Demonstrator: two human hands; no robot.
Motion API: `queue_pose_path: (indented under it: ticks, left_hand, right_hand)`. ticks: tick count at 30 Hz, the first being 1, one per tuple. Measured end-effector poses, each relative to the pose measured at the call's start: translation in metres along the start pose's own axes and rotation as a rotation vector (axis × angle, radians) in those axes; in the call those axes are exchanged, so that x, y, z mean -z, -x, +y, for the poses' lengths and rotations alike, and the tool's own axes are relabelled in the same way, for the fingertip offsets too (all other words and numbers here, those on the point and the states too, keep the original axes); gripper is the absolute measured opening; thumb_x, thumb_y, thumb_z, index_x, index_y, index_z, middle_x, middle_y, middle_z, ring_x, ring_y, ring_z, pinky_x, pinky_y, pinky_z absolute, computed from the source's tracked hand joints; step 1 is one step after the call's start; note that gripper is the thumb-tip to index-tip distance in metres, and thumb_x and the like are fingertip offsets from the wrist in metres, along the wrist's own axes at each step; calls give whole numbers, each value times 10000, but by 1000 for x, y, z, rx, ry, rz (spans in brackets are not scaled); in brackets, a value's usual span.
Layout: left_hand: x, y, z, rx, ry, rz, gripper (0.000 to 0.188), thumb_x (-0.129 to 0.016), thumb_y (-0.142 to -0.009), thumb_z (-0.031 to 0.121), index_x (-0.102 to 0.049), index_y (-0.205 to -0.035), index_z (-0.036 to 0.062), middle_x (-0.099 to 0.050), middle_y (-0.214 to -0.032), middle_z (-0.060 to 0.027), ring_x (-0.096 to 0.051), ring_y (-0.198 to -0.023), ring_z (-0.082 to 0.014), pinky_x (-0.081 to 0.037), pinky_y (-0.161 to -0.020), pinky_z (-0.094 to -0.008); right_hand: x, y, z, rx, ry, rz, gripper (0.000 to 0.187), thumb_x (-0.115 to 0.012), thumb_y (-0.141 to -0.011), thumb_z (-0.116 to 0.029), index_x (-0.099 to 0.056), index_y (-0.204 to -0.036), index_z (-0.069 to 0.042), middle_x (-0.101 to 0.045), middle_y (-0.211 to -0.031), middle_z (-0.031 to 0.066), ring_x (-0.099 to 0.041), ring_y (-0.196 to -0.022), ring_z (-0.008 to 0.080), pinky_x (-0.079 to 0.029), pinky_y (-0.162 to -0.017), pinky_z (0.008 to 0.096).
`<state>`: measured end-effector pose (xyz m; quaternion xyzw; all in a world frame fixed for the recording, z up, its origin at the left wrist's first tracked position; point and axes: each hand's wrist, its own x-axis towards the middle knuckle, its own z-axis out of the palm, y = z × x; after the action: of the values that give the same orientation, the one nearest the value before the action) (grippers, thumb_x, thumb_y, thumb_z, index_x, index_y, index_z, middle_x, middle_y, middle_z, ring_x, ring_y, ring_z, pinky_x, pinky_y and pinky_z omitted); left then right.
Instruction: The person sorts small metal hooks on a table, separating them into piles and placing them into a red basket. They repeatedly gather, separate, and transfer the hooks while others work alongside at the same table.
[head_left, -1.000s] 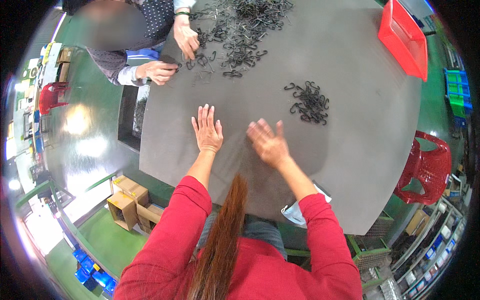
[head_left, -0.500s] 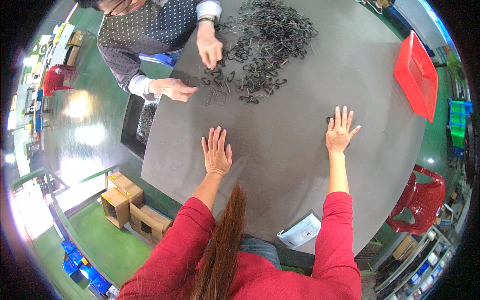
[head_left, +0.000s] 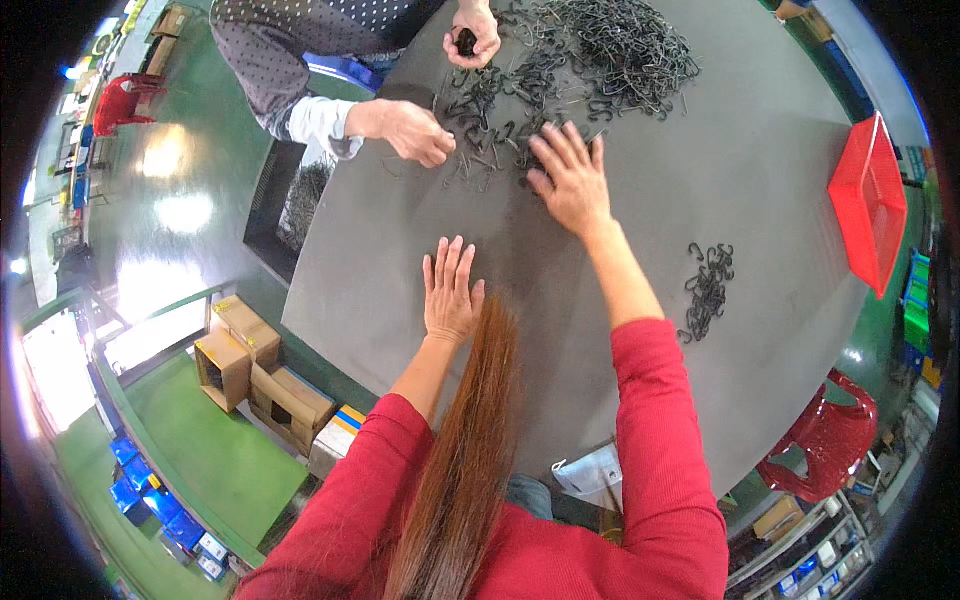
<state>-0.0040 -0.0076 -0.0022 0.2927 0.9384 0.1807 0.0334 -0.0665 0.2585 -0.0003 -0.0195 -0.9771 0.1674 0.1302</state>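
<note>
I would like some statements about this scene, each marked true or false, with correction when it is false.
1. The person's left hand is palm down at the grey table. True.
2. The person's right hand is at the red tray. False: the person's right hand is at the near edge of the spread black hooks.
3. A smaller group of hooks lies to the right of that hand. True.
4. The face mask is inside the red tray. False: the face mask is on the table, beside the right sleeve.
5. The co-worker's farther hand holds something dark. True.
</note>
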Motion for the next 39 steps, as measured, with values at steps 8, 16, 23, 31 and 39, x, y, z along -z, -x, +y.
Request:
queue_pose_path:
  ticks: [8,16,23,31,39]
  left_hand:
    - [9,-1,3,-21,77,43,529,-472,-891,233,-337,-1384,95,-284,-1464,-105,-188,-1387,-330,-129,-1116,-533]
    - [11,12,-25,176,159,230,475,-447,-912,218,-392,-1377,138,-316,-1463,-48,-158,-1407,-283,-33,-1113,-552]
    - [32,18,-80,231,-23,224,465,-491,-898,208,-419,-1347,109,-364,-1414,-85,-219,-1376,-293,-125,-1093,-558]
    - [45,-33,-69,-190,122,136,346,-626,-828,241,-582,-1162,160,-544,-1226,-10,-447,-1196,-218,-342,-997,-393]
    - [80,13,-119,241,478,32,167,-625,-808,94,-642,-974,93,-633,-971,-67,-570,-975,-237,-436,-872,-353]
  right_hand:
    - [8,81,-72,-50,-139,-48,479,-552,-881,-327,-453,-1337,-222,-371,-1435,14,-279,-1366,218,-115,-1117,529]
    - [20,163,-147,35,-92,-352,527,-558,-865,-352,-415,-1365,-266,-293,-1481,-6,-216,-1391,216,-63,-1112,573]
    - [5,139,-165,154,-172,-178,409,-588,-856,-215,-519,-1260,-215,-476,-1338,16,-372,-1305,211,-168,-1121,483]
    - [-16,69,-161,-120,-62,82,317,-577,-840,-124,-564,-1156,-112,-559,-1132,57,-516,-1084,240,-377,-931,389]
    - [-56,15,-155,-226,141,70,495,-477,-926,-308,-391,-1353,-72,-369,-1422,104,-314,-1335,279,-183,-1100,493]
